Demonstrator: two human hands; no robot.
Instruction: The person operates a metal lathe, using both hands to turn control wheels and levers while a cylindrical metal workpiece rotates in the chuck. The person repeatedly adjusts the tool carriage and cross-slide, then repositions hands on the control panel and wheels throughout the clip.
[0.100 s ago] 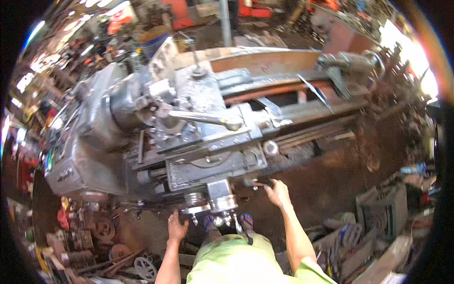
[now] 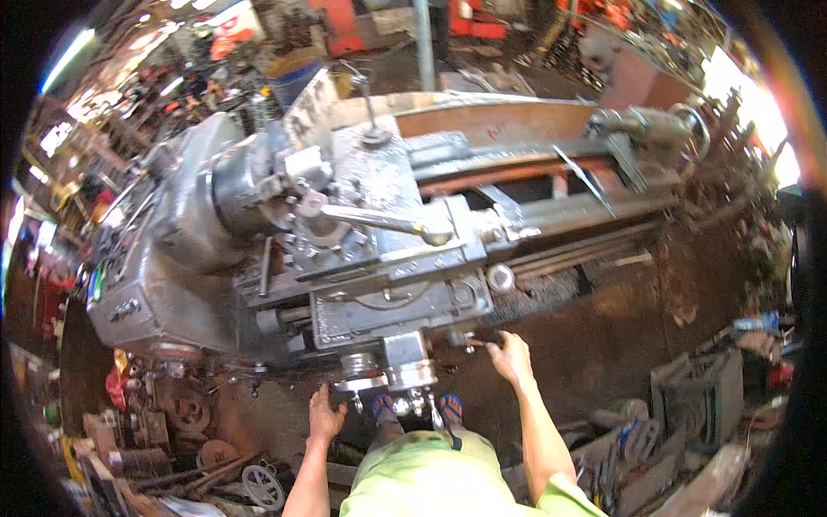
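A metal lathe (image 2: 189, 233) stretches across the view, its chuck (image 2: 237, 194) at the left and its tailstock (image 2: 646, 125) at the far right. On its near side, the carriage (image 2: 370, 314) carries shiny handwheels. My left hand (image 2: 326, 419) is at the left edge of the left handwheel (image 2: 363, 382), its fingers pointing up and its thumb apart; whether it touches the rim is unclear. To the right, my right hand (image 2: 512, 358) closes round the end of a small lever (image 2: 479, 343) on the carriage. A long-handled clamping lever (image 2: 370, 217) lies over the tool post (image 2: 323, 228).
Metal chips are scattered over the cross slide (image 2: 370, 172). Scrap parts and a white spoked wheel (image 2: 263, 488) lie at lower left. A grey metal housing (image 2: 702, 392) and boards stand at lower right. My sandalled feet (image 2: 451, 407) are below the handwheels. A blue bucket (image 2: 295, 82) is behind the lathe.
The lathe and its surroundings have shifted slightly right and down in the picture as my head moved. Both hands keep nearly the same places at the carriage controls.
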